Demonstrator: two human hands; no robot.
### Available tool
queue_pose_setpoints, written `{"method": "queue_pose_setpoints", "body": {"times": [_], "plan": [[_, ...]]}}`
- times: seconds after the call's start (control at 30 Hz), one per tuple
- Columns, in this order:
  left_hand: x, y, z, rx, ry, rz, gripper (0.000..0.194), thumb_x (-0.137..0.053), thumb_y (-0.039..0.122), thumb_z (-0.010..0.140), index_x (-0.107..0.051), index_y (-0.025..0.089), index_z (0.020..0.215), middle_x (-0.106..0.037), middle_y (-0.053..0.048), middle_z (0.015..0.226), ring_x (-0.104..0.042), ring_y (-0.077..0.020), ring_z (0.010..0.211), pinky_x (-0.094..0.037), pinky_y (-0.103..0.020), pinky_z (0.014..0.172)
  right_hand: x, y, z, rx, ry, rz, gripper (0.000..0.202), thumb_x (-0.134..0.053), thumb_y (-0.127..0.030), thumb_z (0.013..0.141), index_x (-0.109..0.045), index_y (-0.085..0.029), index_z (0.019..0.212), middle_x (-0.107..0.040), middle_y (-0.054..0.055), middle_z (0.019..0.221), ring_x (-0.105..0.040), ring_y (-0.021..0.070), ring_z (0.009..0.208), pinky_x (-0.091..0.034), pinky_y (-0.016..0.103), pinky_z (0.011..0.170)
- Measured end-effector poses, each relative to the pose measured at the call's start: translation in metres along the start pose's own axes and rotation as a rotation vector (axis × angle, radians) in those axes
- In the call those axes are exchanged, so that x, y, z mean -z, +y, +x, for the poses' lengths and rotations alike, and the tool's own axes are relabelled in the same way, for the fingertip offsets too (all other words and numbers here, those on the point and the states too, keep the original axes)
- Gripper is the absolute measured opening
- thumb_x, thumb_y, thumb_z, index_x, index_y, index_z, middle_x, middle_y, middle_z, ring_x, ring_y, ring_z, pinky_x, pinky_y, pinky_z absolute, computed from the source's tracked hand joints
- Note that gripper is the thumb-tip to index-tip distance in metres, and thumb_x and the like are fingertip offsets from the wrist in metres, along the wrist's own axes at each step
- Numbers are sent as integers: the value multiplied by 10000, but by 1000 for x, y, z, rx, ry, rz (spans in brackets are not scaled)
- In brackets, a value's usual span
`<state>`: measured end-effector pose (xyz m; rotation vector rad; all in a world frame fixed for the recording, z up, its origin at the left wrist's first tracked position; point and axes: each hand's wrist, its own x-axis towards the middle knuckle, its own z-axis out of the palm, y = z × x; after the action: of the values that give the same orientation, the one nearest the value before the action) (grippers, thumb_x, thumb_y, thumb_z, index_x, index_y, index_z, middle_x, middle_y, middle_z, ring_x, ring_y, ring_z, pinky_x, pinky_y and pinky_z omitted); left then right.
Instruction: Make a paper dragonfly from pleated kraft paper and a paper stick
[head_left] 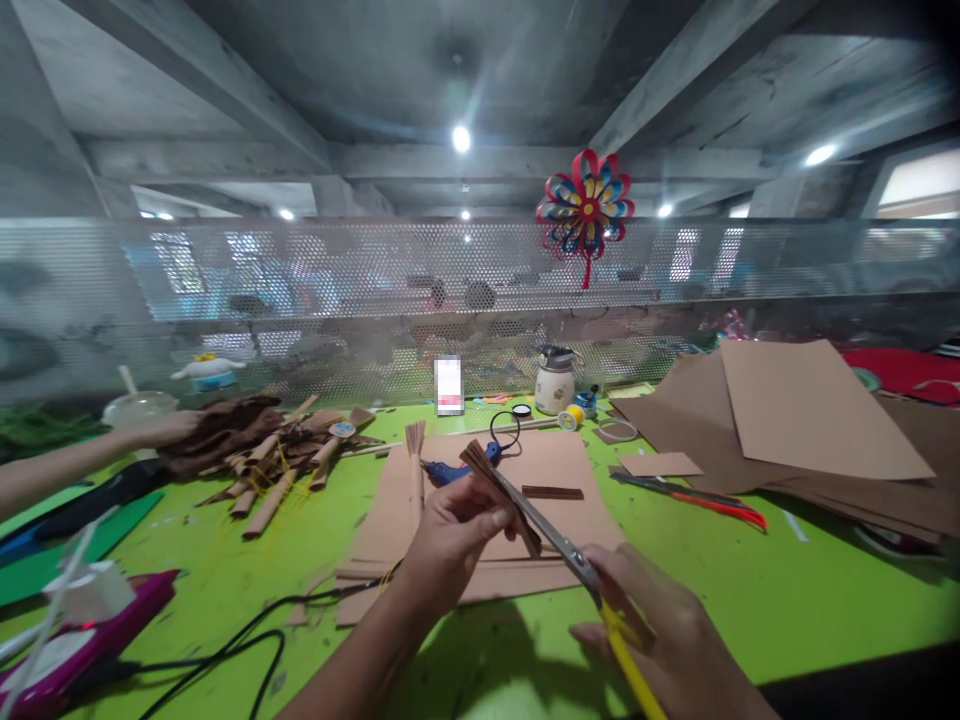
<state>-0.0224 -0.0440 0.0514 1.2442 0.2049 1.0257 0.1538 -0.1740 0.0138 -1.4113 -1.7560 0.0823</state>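
Observation:
My left hand (pixel 459 528) pinches a bundle of narrow dark brown paper strips (pixel 486 470), held above the tan paper sheets. In my right hand (pixel 660 610) is a pair of scissors (pixel 564 550) with yellow handles, its blades lying along the strips. Whether the blades bite into the paper I cannot tell. Behind my left hand a blue glue gun (pixel 454 471) lies on the tan sheets (pixel 585 455). A rolled paper piece with a fringed end (pixel 415 455) lies left of it, and a short dark brown strip (pixel 553 492) to the right.
Another person's hand (pixel 176 428) reaches in from the left beside rolled paper pieces (pixel 270 500). Right are stacked brown sheets (pixel 817 410) and red-handled scissors (pixel 705 497). A power strip (pixel 112 640) with black cables lies front left. A jar (pixel 555 385) stands before the mesh partition (pixel 360 300).

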Motion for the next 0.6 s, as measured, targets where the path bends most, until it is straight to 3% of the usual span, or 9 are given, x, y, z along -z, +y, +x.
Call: {"method": "queue_pose_setpoints", "body": {"times": [0.17,0.33,0.47,0.6], "plan": [[-1,1,-1,31,-8,2,104,-722,171,670,-637,126,712,-622,-43,671,-556,-139,608,-450,-290,605,4,-7,2,-30,-10,63,374,-656,-275,734,-559,-219,1091,-628,45,896,-600,179,791,-517,250,683],[-1,1,0,39,-5,-16,118,-710,196,687,-623,124,721,-609,-39,669,-547,-135,609,-439,-289,607,12,2,7,-144,96,65,330,-579,-354,802,-566,-184,1084,-641,59,880,-618,178,775,-512,264,690],[-3,1,2,41,4,0,140,-711,214,690,-611,122,725,-624,-43,670,-550,-129,599,-425,-269,585,29,42,23,-304,167,-148,374,-564,-424,788,-590,-164,1055,-646,84,924,-611,202,795,-485,303,702],[-4,0,3,96,-19,19,144,-689,219,714,-597,113,746,-666,-86,737,-588,-150,648,-421,-260,576,45,96,35,-555,-5,-445,428,-538,-456,768,-623,-176,1081,-641,122,937,-603,257,824,-439,329,685]]}}
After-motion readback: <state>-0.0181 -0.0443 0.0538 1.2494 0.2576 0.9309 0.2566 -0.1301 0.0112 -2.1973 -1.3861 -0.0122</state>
